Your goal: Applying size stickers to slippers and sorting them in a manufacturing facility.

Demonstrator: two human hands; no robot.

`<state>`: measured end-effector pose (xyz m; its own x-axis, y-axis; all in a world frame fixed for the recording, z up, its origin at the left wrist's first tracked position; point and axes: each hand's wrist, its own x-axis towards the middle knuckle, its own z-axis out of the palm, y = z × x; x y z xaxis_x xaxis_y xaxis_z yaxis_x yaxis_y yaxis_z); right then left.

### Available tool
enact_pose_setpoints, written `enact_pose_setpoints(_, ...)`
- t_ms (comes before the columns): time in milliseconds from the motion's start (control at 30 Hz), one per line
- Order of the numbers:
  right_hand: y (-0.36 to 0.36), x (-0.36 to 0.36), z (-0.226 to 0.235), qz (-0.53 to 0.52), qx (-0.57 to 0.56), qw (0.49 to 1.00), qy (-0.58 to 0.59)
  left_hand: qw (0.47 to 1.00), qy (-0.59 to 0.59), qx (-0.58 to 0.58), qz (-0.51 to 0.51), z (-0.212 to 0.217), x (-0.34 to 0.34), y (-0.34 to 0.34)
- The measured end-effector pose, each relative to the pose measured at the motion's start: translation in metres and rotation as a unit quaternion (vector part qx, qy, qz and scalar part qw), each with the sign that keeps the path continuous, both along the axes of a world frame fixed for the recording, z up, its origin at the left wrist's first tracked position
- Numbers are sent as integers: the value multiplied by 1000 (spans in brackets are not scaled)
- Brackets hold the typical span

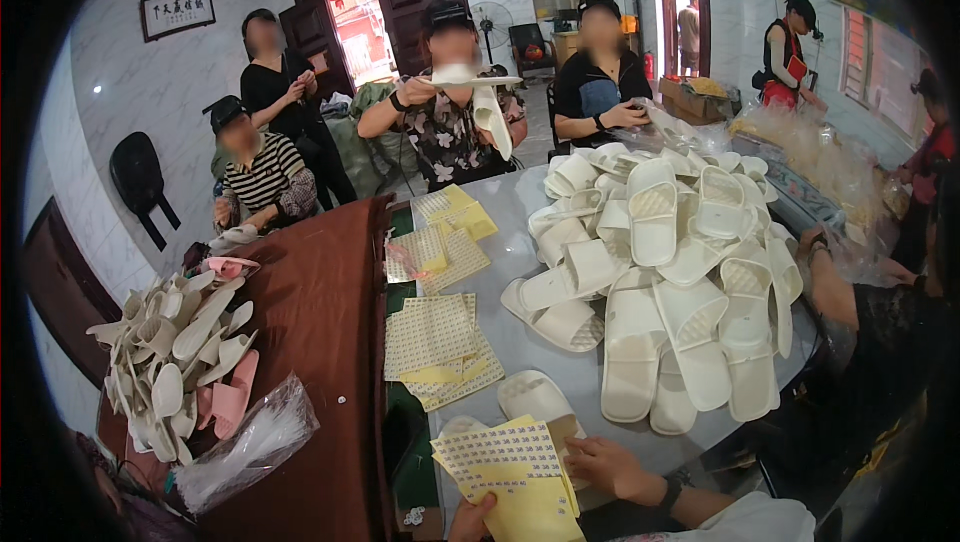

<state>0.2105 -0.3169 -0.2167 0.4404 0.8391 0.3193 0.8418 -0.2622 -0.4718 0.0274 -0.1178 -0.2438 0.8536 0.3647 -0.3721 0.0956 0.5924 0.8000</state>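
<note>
Left hand [471,519]: grip closed on yellow sticker sheets [500,464], held low at the near edge of the grey table [520,347].
Right hand [607,469]: fingers bent, just beside the sheets' right edge; whether its grip is closed on anything cannot be told. Black wristband [670,492].
White slipper [535,395], one: on the grey table, directly beyond the sheets.
Slipper heap [652,212], white: same table, right side.
Brown table [320,292], left: pale slippers [170,342], pink slipper [238,400], clear plastic bag [250,442].
</note>
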Motion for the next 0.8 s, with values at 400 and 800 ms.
enact_pose_setpoints(400, 3, 2, 3, -15, 5, 997, 80, 999, 23, 4, -25, -24, -4, 10)
enact_pose_setpoints(800, 8, 2, 8, -41, 20, 998, 50, 999, 7, 32, -13, -27, -3, 7)
